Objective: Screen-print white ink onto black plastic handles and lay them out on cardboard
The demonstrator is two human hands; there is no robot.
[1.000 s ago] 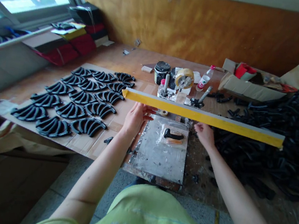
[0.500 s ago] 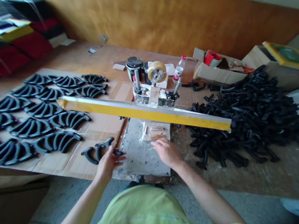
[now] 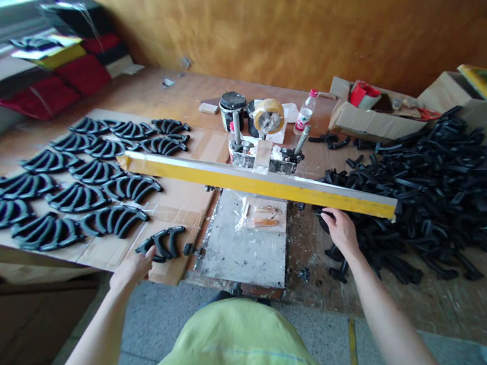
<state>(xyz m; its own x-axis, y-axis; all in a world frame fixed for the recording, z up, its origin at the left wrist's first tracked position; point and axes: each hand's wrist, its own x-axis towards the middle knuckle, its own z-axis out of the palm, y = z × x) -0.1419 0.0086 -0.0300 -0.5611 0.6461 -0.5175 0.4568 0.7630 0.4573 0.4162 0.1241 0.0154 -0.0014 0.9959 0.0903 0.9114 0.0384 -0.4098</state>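
My left hand is at the front of the cardboard sheet, its fingers closed at the near end of a small fanned group of black curved pieces. Several more fans of the same pieces lie in rows to the left. Across the table, my right hand reaches to the near-left edge of a large heap of black curved pieces. Its thumb and fingers pinch a dark piece there, mostly hidden by the hand. Between the hands sits a grey metal plate with a clear packet of brownish strips on it.
A long yellow-and-white bar spans above the plate, in front of a clamp fixture. Behind stand a black tub, a tape roll, a red-capped bottle and an open carton. Red and black boxes are at the back left.
My right hand has moved from over the plate rightward to the heap. My left hand has shifted left and nearer; the piece it carried now lies lined up in the small fan.
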